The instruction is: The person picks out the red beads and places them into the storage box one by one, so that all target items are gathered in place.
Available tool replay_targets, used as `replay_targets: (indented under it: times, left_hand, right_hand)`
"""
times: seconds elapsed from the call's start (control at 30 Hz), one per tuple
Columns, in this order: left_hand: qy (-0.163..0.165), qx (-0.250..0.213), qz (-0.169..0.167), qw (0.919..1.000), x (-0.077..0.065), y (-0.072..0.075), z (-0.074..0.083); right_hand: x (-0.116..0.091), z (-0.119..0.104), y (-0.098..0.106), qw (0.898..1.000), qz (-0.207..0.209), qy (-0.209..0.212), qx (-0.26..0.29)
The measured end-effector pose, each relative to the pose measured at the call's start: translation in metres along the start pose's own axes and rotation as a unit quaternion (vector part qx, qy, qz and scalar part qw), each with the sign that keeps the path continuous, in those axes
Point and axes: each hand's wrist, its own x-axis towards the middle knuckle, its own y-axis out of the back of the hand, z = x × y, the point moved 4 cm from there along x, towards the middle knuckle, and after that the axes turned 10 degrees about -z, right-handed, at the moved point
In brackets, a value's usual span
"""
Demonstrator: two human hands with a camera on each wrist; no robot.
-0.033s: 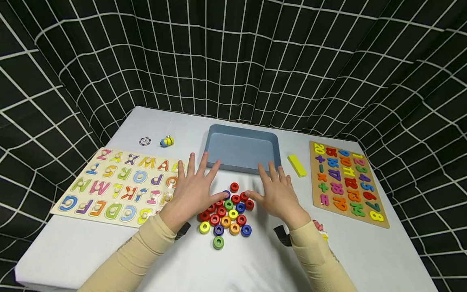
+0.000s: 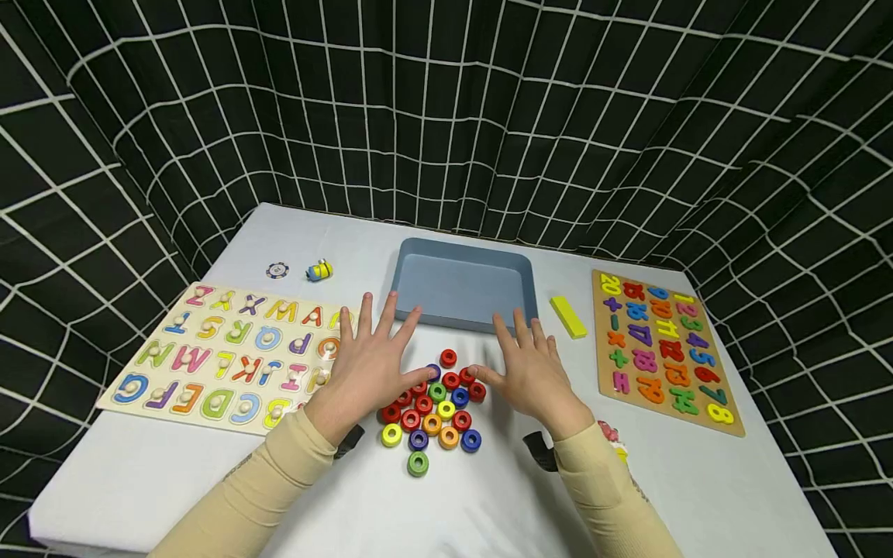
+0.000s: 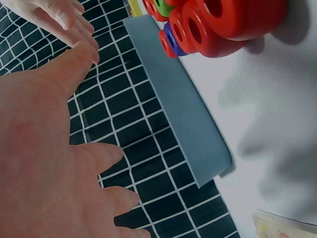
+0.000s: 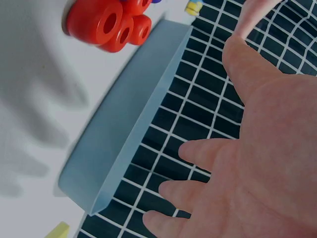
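Observation:
Several colored rings in red, blue, green, yellow and orange lie in a loose cluster on the white table. My left hand is spread over the left side of that cluster and the edge of the letter board, holding nothing. On the cluster's right side my right hand hovers with fingers spread, also holding nothing. Beyond both hands stands a shallow blue-grey tray with nothing in it. Both wrist views show the palms raised above the table, the tray wall and red rings beyond them.
A number board lies on the right, with a yellow block left of it. Back left are a poker chip and a small striped blue-and-yellow toy. A pink-and-yellow item is partly hidden by the right forearm.

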Motion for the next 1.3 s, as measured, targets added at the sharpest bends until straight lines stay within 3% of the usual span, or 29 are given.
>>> replay_targets:
  times: [0.4, 0.7, 0.87, 1.07, 1.2, 1.3]
  left_hand:
    - [-0.011, 0.010, -0.004, 0.9999, 0.016, -0.001, 0.002]
    - [-0.039, -0.043, -0.076, 0.9954, 0.030, -0.005, 0.002]
    - [-0.019, -0.119, -0.105, 0.9871, 0.057, -0.009, -0.021]
    - [0.007, -0.214, -0.141, 0.9666, 0.091, -0.020, -0.053]
    - [0.021, -0.243, -0.146, 0.9587, 0.101, -0.028, -0.066]
    - [0.025, -0.255, -0.146, 0.9555, 0.102, -0.034, -0.071]
  right_hand:
    - [0.008, 0.007, -0.002, 1.000, -0.005, 0.010, 0.022]
    - [0.008, 0.019, -0.030, 0.991, -0.027, 0.000, 0.129]
    - [0.005, 0.018, -0.049, 0.985, -0.034, -0.005, 0.170]
    - [0.004, 0.014, -0.059, 0.983, -0.034, -0.007, 0.181]
    - [0.000, 0.016, -0.056, 0.979, -0.024, -0.012, 0.202]
    - [-0.003, 0.017, -0.047, 0.970, 0.007, -0.011, 0.241]
